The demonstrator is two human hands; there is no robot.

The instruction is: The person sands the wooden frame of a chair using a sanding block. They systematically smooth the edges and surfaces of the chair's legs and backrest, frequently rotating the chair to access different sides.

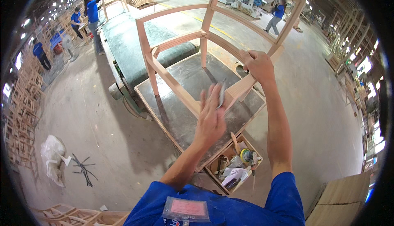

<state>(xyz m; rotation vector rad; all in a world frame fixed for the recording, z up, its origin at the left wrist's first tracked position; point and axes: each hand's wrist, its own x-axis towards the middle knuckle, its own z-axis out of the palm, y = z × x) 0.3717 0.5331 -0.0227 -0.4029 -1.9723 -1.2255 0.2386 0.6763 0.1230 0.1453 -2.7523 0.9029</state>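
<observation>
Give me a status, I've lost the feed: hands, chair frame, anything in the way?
Left hand presses a sanding sheet on the wooden chair frame. Right hand grips the frame's rail. Frame stands on the worktable. Nothing blocking.

At the bottom centre of the frame, a rectangular badge [186, 209] with a pink card in clear plastic lies on the blue shirt [230, 209].
</observation>
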